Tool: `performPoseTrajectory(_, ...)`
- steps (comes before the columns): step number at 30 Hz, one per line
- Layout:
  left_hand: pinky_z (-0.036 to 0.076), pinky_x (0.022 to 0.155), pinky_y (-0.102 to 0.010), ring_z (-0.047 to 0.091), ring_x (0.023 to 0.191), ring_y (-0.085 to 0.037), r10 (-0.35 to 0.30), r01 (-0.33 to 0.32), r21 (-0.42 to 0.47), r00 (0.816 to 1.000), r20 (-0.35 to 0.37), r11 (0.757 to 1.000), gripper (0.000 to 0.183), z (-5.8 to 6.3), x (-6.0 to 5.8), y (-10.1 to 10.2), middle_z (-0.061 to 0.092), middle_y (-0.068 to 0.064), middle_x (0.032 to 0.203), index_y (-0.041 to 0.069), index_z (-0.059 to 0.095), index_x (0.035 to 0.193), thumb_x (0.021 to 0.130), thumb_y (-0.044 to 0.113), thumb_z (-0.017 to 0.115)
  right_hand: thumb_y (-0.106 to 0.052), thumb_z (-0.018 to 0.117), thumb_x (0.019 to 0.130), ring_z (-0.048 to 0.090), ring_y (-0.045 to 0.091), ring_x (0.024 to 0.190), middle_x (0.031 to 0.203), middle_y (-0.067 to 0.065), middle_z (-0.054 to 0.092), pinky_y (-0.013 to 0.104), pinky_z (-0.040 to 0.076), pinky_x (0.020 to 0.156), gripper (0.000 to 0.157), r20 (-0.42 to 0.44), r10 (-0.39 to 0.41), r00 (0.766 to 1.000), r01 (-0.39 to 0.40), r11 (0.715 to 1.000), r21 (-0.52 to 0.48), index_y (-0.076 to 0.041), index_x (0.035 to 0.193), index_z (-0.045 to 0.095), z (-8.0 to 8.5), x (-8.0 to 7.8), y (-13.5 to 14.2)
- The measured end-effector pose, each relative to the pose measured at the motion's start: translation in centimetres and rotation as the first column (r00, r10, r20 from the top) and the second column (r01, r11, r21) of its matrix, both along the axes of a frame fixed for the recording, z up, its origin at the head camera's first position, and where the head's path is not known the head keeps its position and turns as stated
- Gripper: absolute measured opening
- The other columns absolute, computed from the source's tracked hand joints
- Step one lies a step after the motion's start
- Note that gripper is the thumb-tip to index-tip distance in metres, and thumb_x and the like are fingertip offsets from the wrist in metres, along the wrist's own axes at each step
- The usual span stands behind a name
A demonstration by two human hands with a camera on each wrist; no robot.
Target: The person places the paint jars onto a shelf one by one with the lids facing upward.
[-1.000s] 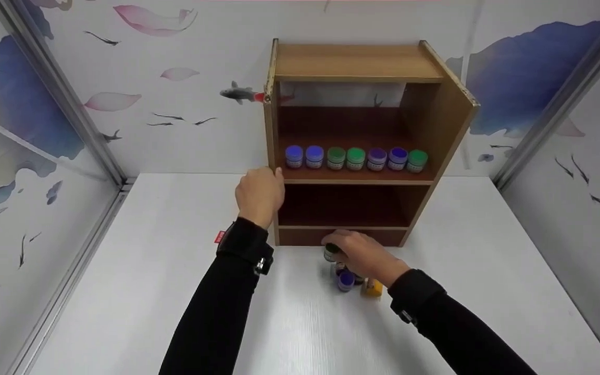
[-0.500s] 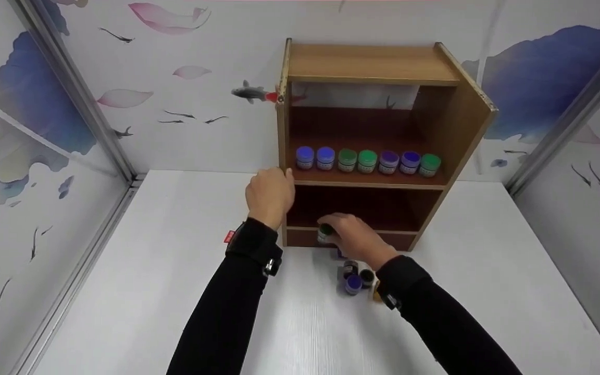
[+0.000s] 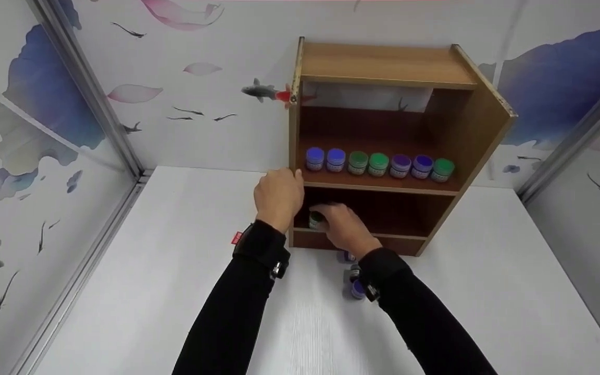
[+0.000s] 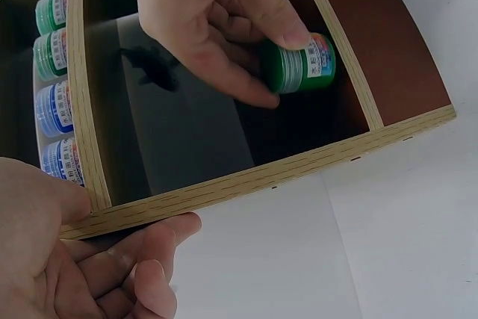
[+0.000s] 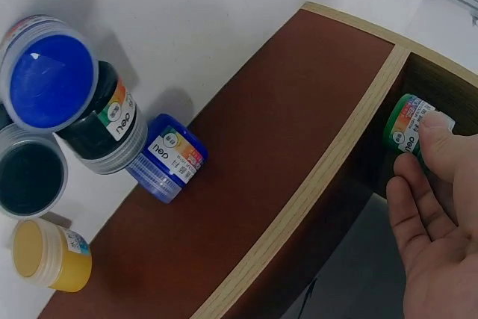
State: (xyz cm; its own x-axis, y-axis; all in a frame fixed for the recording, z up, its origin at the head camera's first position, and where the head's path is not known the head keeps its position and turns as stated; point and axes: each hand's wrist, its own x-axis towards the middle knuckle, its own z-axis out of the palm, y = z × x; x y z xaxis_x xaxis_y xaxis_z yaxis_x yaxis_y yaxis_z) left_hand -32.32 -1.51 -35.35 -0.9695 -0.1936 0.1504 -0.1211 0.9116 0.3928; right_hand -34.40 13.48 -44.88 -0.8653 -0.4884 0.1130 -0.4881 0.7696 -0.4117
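Note:
A small wooden shelf (image 3: 388, 65) stands against the back wall. My left hand (image 3: 279, 197) grips its left side panel, thumb inside and fingers outside in the left wrist view. My right hand (image 3: 346, 224) is in the lower compartment, pinching a green paint jar (image 4: 317, 63) at its left end, just behind the front lip. The right wrist view shows the jar's label (image 5: 409, 126) between thumb and fingers. On the upper board, several paint jars (image 3: 378, 164) in blue, green and purple stand in a row along the front edge.
Loose paint jars lie close together on the white table (image 3: 201, 302) before the shelf: a bright blue one (image 5: 52, 80), dark ones (image 5: 33, 173), a deep blue one (image 5: 168, 158) by the base panel, a yellow one (image 5: 71, 259). Printed walls (image 3: 216, 31) enclose the table.
My right hand has lifted the green paint jar from the table over the front lip into the lower compartment, moving up and left relative to the shelf. My left hand keeps its hold.

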Motion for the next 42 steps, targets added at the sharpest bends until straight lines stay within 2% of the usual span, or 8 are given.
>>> performPoseTrajectory(11,0.058,0.066,-0.04,0.071,0.085,-0.031,0.004,-0.004,-0.005,1.0,-0.001,1.0,0.048,0.0,0.0,0.0,0.073,-0.015,0.096,0.003,0.071,0.094,0.104,0.039,0.041,-0.011,0.059,0.097,0.064,0.027,0.112,0.124,0.011,0.066,0.041,0.053,0.094,0.038,0.055,-0.04,0.998,0.036,0.997,0.064,-0.014,0.135,0.056,-0.4,-1.3,-1.7)
performPoseTrajectory(18,0.058,0.066,-0.04,0.071,0.084,-0.032,-0.01,0.01,-0.015,1.0,-0.024,1.0,0.047,-0.1,0.0,0.0,0.074,-0.015,0.095,0.003,0.071,0.091,0.104,0.038,0.042,-0.02,0.057,0.099,0.066,0.024,0.107,0.118,0.007,0.068,0.039,0.053,0.091,0.033,0.063,-0.053,0.997,0.05,0.998,0.046,-0.016,0.132,0.059,-0.7,-1.4,-2.0)
performPoseTrajectory(25,0.058,0.068,-0.041,0.071,0.087,-0.032,-0.003,0.003,-0.004,1.0,-0.024,1.0,0.047,-0.1,0.0,-0.1,0.074,-0.015,0.097,0.004,0.072,0.093,0.104,0.038,0.042,-0.02,0.057,0.099,0.067,0.021,0.088,0.095,0.004,0.07,0.039,0.053,0.077,0.012,0.051,-0.065,0.997,0.064,0.998,0.008,-0.015,0.107,0.065,-0.8,-1.5,-2.4)
performPoseTrajectory(30,0.057,0.069,-0.042,0.071,0.088,-0.032,0.001,-0.001,0.01,1.0,-0.022,1.0,0.046,0.0,0.1,0.3,0.074,-0.016,0.099,0.004,0.072,0.094,0.103,0.039,0.042,-0.021,0.059,0.098,0.066,0.021,0.084,0.09,0.004,0.069,0.039,0.053,0.075,0.009,0.036,-0.076,0.996,0.075,0.997,0.01,-0.014,0.1,0.065,-0.8,-1.4,-2.3)
performPoseTrajectory(33,0.057,0.07,-0.042,0.071,0.089,-0.033,-0.003,0.004,0.014,1.0,-0.021,1.0,0.046,0.0,0.1,0.5,0.073,-0.016,0.1,0.004,0.072,0.095,0.103,0.039,0.042,-0.02,0.059,0.098,0.068,0.024,0.09,0.097,0.007,0.07,0.041,0.054,0.078,0.015,0.034,-0.084,0.996,0.083,0.996,0.025,-0.014,0.11,0.065,-0.7,-1.2,-1.9)
performPoseTrajectory(38,0.057,0.068,-0.041,0.071,0.087,-0.032,-0.011,0.011,0.009,1.0,-0.018,1.0,0.047,-0.1,0.1,0.4,0.073,-0.016,0.097,0.003,0.071,0.096,0.104,0.039,0.042,-0.018,0.061,0.097,0.066,0.028,0.107,0.121,0.013,0.067,0.041,0.055,0.088,0.043,0.05,-0.079,0.996,0.075,0.995,0.07,-0.011,0.139,0.053,-0.1,-0.8,-0.7)
performPoseTrajectory(42,0.057,0.065,-0.04,0.071,0.082,-0.031,-0.006,0.007,0.008,1.0,-0.027,1.0,0.047,-0.2,0.1,-0.1,0.073,-0.016,0.094,0.003,0.071,0.092,0.103,0.038,0.043,-0.016,0.06,0.097,0.065,0.028,0.113,0.132,0.014,0.062,0.04,0.054,0.092,0.046,0.052,-0.06,0.997,0.056,0.995,0.083,-0.008,0.141,0.051,0.5,-0.4,0.9)
